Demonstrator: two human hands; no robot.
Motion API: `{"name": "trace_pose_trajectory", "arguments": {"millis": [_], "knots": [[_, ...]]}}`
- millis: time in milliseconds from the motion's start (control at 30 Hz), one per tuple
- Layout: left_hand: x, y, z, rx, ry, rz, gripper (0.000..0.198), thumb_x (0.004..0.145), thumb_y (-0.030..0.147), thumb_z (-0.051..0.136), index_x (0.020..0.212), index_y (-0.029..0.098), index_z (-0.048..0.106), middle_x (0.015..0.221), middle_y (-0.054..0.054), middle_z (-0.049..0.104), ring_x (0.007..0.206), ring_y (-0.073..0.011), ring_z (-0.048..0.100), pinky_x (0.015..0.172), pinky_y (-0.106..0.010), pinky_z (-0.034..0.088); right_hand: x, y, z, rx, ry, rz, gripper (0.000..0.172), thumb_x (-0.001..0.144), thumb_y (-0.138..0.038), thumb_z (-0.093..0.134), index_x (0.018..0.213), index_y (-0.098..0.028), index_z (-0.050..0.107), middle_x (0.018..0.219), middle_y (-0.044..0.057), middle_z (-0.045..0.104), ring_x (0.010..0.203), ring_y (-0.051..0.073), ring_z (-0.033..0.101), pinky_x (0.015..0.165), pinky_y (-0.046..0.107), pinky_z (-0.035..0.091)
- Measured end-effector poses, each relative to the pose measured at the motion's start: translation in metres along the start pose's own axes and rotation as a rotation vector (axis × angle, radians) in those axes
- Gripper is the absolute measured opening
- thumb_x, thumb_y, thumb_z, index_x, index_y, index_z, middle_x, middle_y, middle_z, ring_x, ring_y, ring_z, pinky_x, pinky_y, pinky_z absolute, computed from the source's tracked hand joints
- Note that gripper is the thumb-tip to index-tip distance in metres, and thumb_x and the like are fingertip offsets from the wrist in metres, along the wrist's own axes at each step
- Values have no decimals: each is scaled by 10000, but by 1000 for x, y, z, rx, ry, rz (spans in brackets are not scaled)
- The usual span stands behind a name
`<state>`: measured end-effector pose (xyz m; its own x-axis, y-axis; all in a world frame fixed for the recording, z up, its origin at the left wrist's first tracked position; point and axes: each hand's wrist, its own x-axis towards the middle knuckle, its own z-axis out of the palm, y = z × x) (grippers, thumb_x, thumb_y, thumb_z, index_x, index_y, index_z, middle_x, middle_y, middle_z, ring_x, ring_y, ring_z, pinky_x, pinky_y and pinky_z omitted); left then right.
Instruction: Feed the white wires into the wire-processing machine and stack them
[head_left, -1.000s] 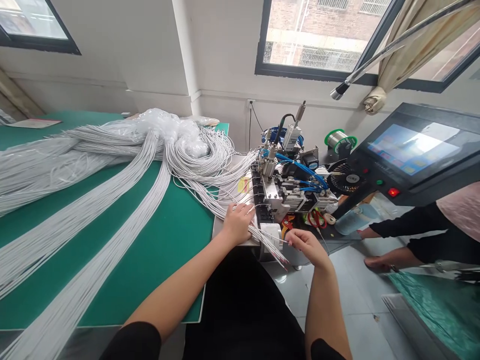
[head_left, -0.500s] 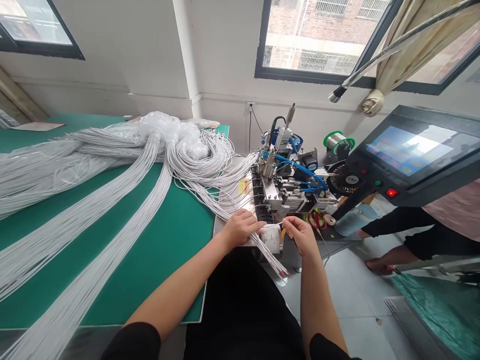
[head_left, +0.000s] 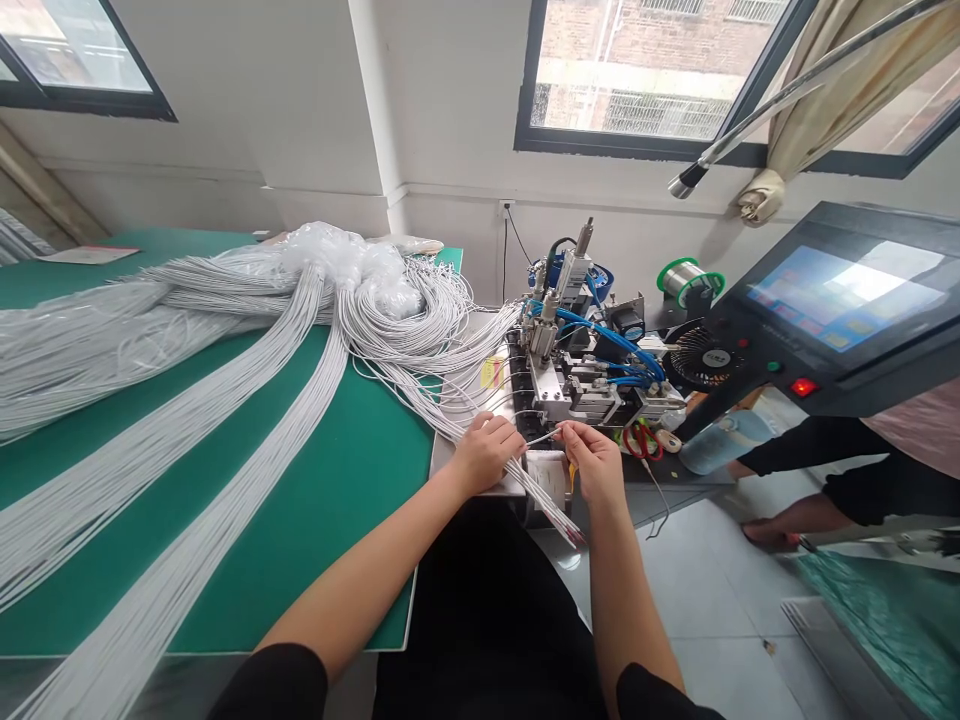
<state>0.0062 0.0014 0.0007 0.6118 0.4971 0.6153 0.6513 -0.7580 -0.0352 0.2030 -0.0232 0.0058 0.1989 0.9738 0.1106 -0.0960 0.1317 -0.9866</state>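
Note:
My left hand (head_left: pixel 487 455) is closed over a bundle of thin white cables (head_left: pixel 546 505) whose reddish ends hang past the bench edge. A single white cable (head_left: pixel 541 437) runs from it to my right hand (head_left: pixel 591 458), where thumb and fingers pinch its end. Both hands are at the front of a wire-processing machine (head_left: pixel 551 375) with metal cylinders and blue air tubes. Several cables lead into the dark row along its left side. A white cylindrical part (head_left: pixel 547 475) sits just below my hands.
Long bundles of white cables (head_left: pixel 247 375) and plastic wrap (head_left: pixel 322 250) cover much of the green table (head_left: pixel 360 500). Right of the machine are a wire spool (head_left: pixel 686 280), a fan (head_left: pixel 705 357), red-handled scissors (head_left: pixel 643 440) and a screen (head_left: pixel 832 295). A person's legs (head_left: pixel 817 480) show at the right.
My right hand has shifted slightly up and left with the cable end, which now slants upward towards the machine. My left hand stays on the bundle. The whole view has shifted slightly.

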Motion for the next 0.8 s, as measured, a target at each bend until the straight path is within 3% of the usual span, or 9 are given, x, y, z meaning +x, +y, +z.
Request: {"name": "trace_pose_trajectory", "arguments": {"millis": [233, 367, 500, 667, 800], "knots": [[-1, -1, 5, 29, 7, 2, 176, 909, 132, 436, 854, 193, 591, 761, -10, 611, 810, -162, 542, 868, -347, 305, 6, -2, -14, -56, -83, 57, 363, 673, -484, 730, 825, -155, 722, 686, 52, 678, 428, 74, 400, 405, 226, 284], [-1, -1, 3, 46, -3, 25, 391, 802, 7, 426, 1096, 215, 579, 806, -12, 626, 858, -165, 557, 908, -363, 292, 11, 7, -18, -341, -48, -32, 302, 711, -451, 670, 783, -158, 685, 702, 59, 676, 578, 157, 551, 527, 259, 408], [0, 0, 0, 33, -54, 8, 453, 706, -3, 459, 1088, 202, 591, 845, -31, 635, 902, -186, 567, 932, -384, 288, 14, 16, -18, -614, -17, -112, 271, 761, -433, 591, 730, -168, 638, 667, 40, 645, 585, 165, 535, 589, 277, 410], [0, 0, 1, 16, -73, -21, 456, 686, -6, 475, 1070, 201, 611, 857, -32, 644, 933, -193, 571, 952, -400, 284, 20, 25, -20, -601, -44, -119, 284, 774, -442, 549, 684, -175, 587, 608, 4, 555, 582, 153, 482, 586, 264, 384], [0, 1, 3, 9, -61, -63, 457, 707, -10, 468, 1069, 223, 620, 871, -33, 661, 982, -202, 565, 972, -433, 266, 26, 36, -24, -443, -141, -44, 292, 774, -452, 543, 658, -184, 532, 596, -14, 493, 577, 138, 440, 553, 245, 354]]}}
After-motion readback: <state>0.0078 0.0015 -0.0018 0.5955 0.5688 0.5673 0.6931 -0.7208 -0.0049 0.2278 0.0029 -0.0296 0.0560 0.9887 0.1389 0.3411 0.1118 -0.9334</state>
